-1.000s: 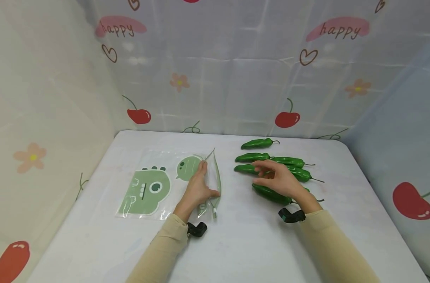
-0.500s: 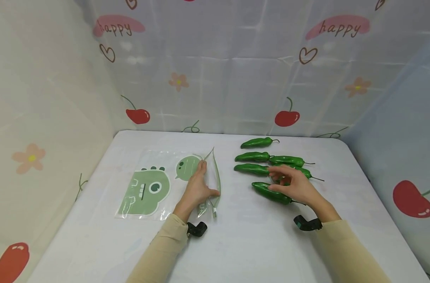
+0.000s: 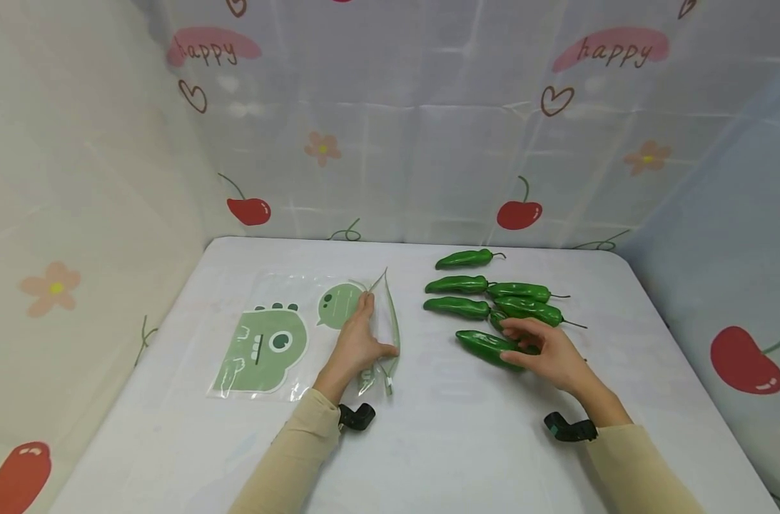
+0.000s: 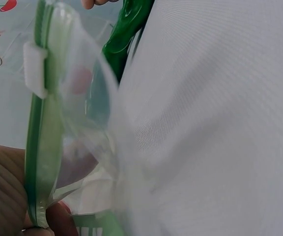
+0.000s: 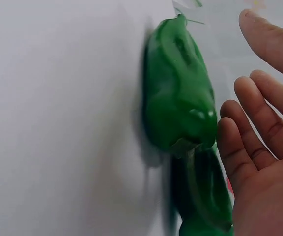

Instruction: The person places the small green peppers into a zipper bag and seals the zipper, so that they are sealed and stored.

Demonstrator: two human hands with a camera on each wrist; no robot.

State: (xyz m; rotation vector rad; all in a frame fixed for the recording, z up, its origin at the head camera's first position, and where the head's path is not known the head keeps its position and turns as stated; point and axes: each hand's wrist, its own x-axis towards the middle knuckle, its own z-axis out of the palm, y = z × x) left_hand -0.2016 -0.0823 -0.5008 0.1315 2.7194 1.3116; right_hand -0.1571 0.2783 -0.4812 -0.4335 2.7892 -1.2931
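In the head view my left hand (image 3: 356, 344) holds the mouth of a clear zip bag (image 3: 261, 350) printed with a green cartoon figure. Seen from the left wrist, the bag's green zip edge (image 4: 37, 128) stands up between thumb and finger, with a white slider (image 4: 35, 69) on it. My right hand (image 3: 550, 355) hovers over the nearest green pepper (image 3: 482, 345), fingers apart and bent slightly. From the right wrist, that pepper (image 5: 178, 93) lies beside the fingertips, ungripped. Another pepper (image 3: 496, 319) is partly hidden by the right hand.
Several more green peppers lie behind, among them a left one (image 3: 455, 307), a right one (image 3: 527, 309) and a rearmost one (image 3: 464, 258). The white table (image 3: 428, 457) meets a printed curtain (image 3: 402, 157) at its back edge.
My right hand has drawn back toward the near right, away from the rear peppers and over the nearest one. The left hand and bag stay in place.
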